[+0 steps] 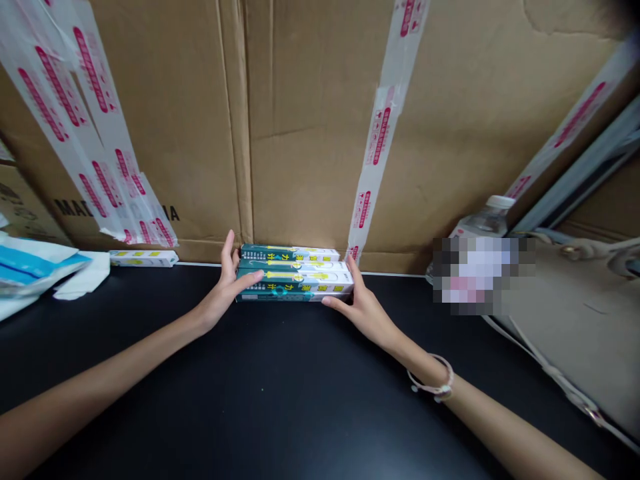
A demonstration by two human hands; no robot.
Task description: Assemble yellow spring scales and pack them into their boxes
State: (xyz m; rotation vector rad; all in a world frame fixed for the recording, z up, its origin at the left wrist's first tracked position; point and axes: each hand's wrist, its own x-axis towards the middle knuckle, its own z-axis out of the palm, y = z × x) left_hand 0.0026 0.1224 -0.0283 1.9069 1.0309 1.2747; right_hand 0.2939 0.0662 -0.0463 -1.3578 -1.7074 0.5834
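Several long, narrow green-and-white cardboard boxes lie side by side on the black table, at the foot of a big brown carton. Chinese characters and a slim yellow-and-white instrument with a hook are printed on them. At their green end, my left hand holds the row, thumb on the front box and fingers behind. My right hand grips the white end, with the thumb low at the front and the index finger up along the end faces. A beaded bracelet circles my right wrist.
The brown carton, sealed with printed tape, stands like a wall behind. To the left are another small white box and blue-and-white plastic packaging. A capped clear bottle, partly blurred, and a beige bag with straps occupy the right.
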